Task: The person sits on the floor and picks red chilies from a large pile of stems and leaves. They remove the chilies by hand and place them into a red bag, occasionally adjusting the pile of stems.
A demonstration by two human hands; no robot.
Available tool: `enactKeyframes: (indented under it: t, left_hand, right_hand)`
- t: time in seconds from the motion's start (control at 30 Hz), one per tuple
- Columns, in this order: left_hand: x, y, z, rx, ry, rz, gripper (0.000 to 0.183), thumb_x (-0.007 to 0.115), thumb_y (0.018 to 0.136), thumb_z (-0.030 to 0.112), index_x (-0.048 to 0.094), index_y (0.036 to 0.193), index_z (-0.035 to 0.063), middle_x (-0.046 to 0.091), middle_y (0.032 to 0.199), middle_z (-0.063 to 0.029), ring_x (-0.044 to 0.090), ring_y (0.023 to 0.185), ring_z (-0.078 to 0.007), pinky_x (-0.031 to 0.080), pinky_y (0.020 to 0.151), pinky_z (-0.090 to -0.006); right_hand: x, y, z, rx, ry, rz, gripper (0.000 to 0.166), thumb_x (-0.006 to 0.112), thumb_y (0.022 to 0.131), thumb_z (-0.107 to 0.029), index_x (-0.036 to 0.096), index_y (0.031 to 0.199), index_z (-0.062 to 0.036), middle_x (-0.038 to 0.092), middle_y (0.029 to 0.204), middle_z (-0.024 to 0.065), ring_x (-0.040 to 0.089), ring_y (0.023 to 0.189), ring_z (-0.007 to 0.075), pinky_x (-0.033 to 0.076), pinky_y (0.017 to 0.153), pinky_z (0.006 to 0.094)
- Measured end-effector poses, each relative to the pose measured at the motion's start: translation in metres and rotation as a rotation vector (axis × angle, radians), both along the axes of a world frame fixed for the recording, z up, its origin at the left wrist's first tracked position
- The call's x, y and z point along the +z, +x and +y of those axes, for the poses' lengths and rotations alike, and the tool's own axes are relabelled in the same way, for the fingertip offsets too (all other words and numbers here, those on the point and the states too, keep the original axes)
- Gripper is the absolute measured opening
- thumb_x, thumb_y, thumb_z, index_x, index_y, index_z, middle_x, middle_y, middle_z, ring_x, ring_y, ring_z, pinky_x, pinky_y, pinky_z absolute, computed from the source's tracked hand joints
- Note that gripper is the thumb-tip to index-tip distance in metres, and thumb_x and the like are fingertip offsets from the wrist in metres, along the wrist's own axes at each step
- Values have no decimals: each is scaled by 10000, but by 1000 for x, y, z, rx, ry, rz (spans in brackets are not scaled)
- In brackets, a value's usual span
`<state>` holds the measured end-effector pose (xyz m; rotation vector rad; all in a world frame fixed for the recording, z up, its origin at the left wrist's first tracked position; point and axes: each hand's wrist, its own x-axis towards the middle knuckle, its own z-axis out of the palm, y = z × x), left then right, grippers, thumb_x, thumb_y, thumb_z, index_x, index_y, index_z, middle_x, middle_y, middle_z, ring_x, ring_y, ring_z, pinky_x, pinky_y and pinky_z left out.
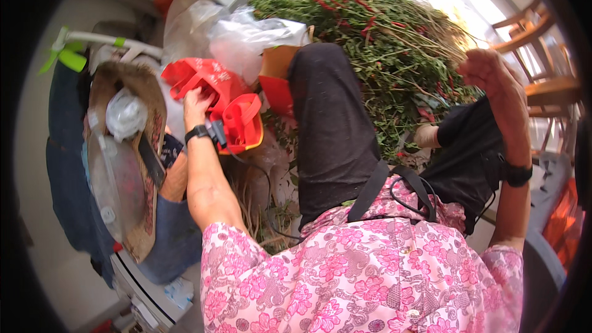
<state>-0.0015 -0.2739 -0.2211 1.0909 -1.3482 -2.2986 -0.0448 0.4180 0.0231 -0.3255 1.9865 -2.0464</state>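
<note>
My left hand (pixel 198 101) is at the open top of a red bag (pixel 217 78) with pale printing, its fingers around the bag's edge. Red handles (pixel 245 113) stick up beside my wrist. My right hand (pixel 490 70) is raised on the right, above the edge of a large heap of cut chilli pepper plants (pixel 379 32). Its fingers are curled and blurred, and whether they hold anything is hidden. Red chillies (pixel 365 4) still hang among the green leaves and stems.
Clear plastic bags (pixel 249 37) and a cardboard box (pixel 277 62) stand behind the red bag. To the left, a long worn board (pixel 152 83) carries a knotted plastic bag (pixel 126 114). Denim cloth (pixel 69 148) lies around it. Wooden chairs (pixel 550 88) are at the right.
</note>
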Motion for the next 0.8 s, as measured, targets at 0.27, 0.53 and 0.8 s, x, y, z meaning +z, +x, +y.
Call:
enactKeyframes:
  t: [0.27,0.53,0.8]
  left_hand:
    - [-14,-1,-30,-352,-467,-310,244,464,781,47,599,935,-86,660,973,-180,661,824,-301,558,737,-424]
    - [-25,-24,12,-529,-1058,-445,252,527,813,87,628,961,-92,668,965,-130,649,787,-234,514,660,-370]
    - [-39,-29,-48,-574,-1243,-372,271,538,849,115,651,1051,-27,673,983,-93,639,806,-217,507,690,-347]
  right_hand:
    - [-11,-18,42,-20,-81,17,462,426,1027,-363,605,1166,40,691,1003,123,673,948,194,527,839,307]
    - [-38,-19,63,-179,39,-77,459,488,1003,-378,627,1116,45,690,974,118,675,912,168,534,830,287]
    - [-42,-45,60,-138,84,-141,439,520,986,-404,646,1093,3,704,920,100,685,856,162,543,790,271]
